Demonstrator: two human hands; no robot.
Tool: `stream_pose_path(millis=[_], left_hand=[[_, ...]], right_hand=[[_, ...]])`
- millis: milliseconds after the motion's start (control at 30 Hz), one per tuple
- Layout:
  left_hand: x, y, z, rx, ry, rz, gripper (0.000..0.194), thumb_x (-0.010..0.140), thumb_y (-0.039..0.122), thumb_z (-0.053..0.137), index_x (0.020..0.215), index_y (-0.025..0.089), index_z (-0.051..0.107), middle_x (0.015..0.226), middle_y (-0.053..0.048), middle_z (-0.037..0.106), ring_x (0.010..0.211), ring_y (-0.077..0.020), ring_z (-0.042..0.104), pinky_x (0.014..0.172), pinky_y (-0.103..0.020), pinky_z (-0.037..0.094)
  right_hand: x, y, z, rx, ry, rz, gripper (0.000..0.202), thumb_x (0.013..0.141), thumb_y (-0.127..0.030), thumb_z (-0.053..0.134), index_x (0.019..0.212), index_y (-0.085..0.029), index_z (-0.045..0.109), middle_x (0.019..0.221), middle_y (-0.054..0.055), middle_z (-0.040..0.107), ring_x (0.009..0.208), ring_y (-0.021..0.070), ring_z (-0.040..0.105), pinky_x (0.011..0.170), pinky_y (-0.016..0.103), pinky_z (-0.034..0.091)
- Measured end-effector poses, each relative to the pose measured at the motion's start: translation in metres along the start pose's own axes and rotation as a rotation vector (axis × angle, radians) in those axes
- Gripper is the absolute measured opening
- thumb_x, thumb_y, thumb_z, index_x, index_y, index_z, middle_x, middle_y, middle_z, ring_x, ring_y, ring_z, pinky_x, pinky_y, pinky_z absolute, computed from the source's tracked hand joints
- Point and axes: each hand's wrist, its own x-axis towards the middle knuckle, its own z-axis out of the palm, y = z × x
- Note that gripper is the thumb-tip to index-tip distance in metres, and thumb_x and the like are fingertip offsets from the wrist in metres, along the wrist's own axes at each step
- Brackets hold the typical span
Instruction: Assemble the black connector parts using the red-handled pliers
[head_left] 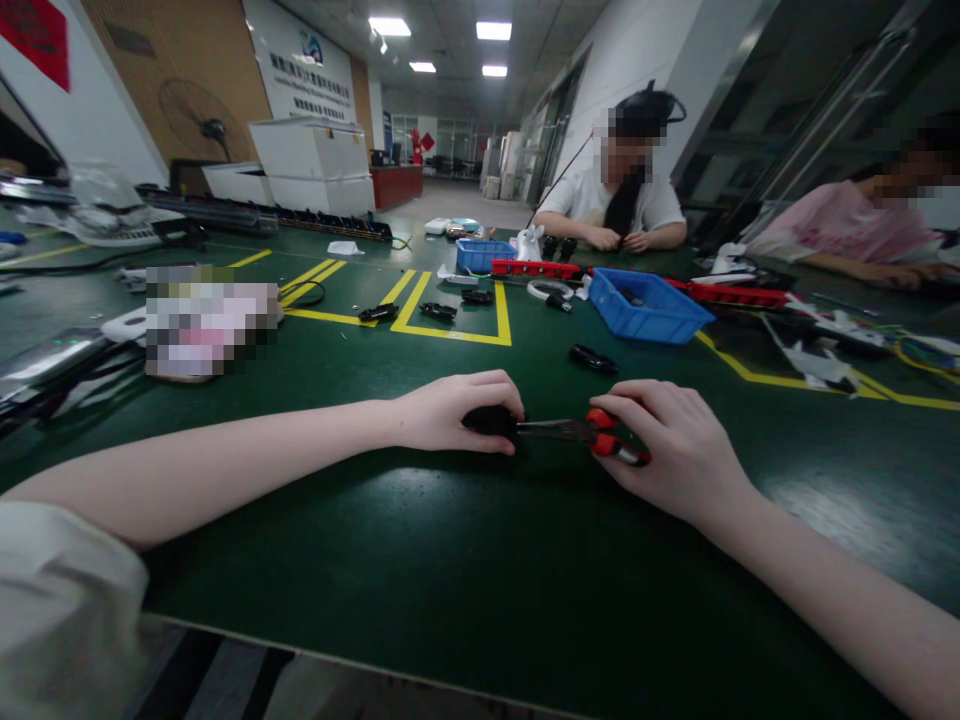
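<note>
My left hand [465, 412] is closed around a small black part [491, 420], mostly covered by the fingers. From the right, my right hand [667, 440] grips pliers [600, 432] by their red handles, one of which also shows black. The thin metal jaws [551, 429] point left and reach the black part's right end; whether they bite on it is too small to tell. Just beyond my right hand lies another black part [592, 358]. Farther off, several similar black pieces [437, 311] rest by the yellow tape lines.
A blue bin [649, 305] stands beyond my right hand, a second blue bin [484, 254] farther back. Red strips [536, 268] lie across the green table [360, 600]. To the left are a blurred-out flat object [214, 325] and cables. Two people sit opposite, at work.
</note>
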Motion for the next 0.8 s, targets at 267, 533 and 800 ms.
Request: stream_pose_path(millis=[267,533,800], left_hand=[[0.0003,0.0015,-0.0005,0.006,-0.030,-0.033,0.028,0.087,0.035,0.073,0.107,0.017,0.062,0.113,-0.009,0.061,0.103,-0.0209,0.062,0.087,-0.034,0.052],[0.0009,0.0032,-0.0007,0.033,-0.063,-0.073,0.031,0.087,0.038,0.073,0.105,0.016,0.061,0.111,-0.008,0.064,0.100,-0.0203,0.062,0.083,-0.031,0.050],[0.0008,0.0024,-0.0004,0.027,-0.084,-0.114,0.031,0.087,0.038,0.074,0.108,0.017,0.062,0.096,-0.003,0.070,0.081,-0.0138,0.065,0.068,-0.023,0.045]], right_hand=[[0.0011,0.0007,-0.0008,0.063,-0.046,0.030,0.043,0.088,-0.054,0.067,0.108,-0.017,0.061,0.097,0.012,0.068,0.086,0.0261,0.061,0.071,0.039,0.045],[0.0009,-0.0010,0.0029,0.120,-0.103,0.040,0.039,0.088,-0.054,0.065,0.102,-0.017,0.061,0.094,0.012,0.067,0.083,0.0254,0.061,0.071,0.038,0.048],[0.0011,-0.0025,0.0024,0.154,-0.121,0.012,0.040,0.090,-0.054,0.063,0.102,-0.016,0.060,0.091,0.011,0.064,0.078,0.0229,0.060,0.067,0.036,0.049]])
